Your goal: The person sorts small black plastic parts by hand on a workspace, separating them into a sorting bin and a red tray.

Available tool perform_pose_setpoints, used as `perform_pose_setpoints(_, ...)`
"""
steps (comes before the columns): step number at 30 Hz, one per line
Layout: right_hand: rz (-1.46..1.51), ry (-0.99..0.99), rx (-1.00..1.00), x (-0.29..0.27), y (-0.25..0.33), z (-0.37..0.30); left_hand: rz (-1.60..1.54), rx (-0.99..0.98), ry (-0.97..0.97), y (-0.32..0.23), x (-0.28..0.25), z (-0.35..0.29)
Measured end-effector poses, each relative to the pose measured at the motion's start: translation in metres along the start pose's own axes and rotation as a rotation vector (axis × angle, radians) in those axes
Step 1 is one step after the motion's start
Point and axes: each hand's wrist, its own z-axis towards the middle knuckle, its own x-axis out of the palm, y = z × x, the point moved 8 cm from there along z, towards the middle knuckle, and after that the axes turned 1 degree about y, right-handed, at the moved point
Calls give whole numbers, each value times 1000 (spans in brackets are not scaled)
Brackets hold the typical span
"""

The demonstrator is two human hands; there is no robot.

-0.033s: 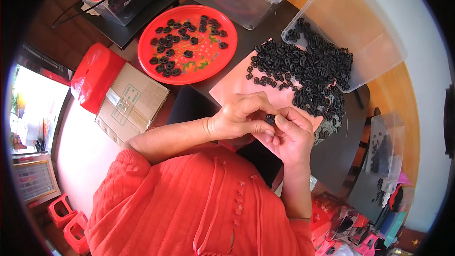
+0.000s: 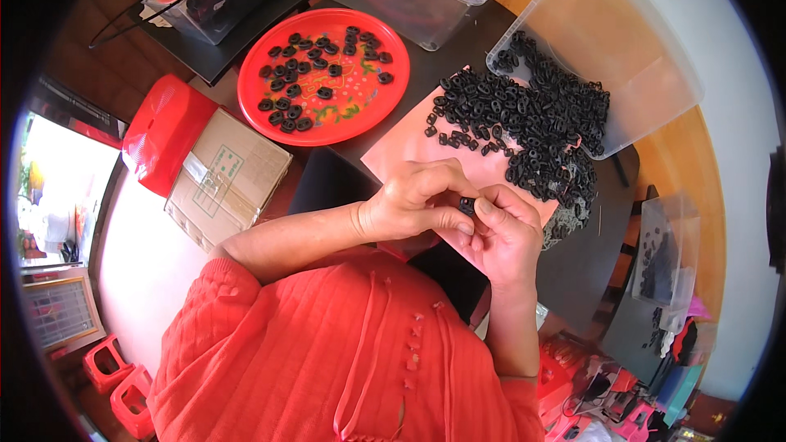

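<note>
My left hand (image 2: 417, 203) and my right hand (image 2: 509, 237) meet in front of my chest, fingertips pinched. Between them they grip one small black two-holed plastic piece (image 2: 467, 205). Its lower part is hidden by my fingers. Beyond my right hand, a large heap of similar black pieces (image 2: 524, 106) is spread over a pink sheet (image 2: 401, 137) on the dark table (image 2: 573, 278). Farther off to the left, a round red tray (image 2: 360, 90) with a floral pattern holds several more black pieces, lying apart or in small clusters.
A clear plastic bin (image 2: 622, 49) lies tipped behind the heap, black pieces at its mouth. Another clear bin (image 2: 393, 0) stands at the back. To the left are a cardboard box (image 2: 233, 172) and a red container (image 2: 168, 131). Red stools (image 2: 131, 401) stand at lower left.
</note>
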Motion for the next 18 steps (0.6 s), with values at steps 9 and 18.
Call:
perform_pose_setpoints(9, 75, 31, 59, 2, -9, -3, 80, 22, 64, 4, 5, -2)
perform_pose_setpoints(18, -104, -129, 40, -19, -1, -12, 205, -201, -78, -22, -35, 5)
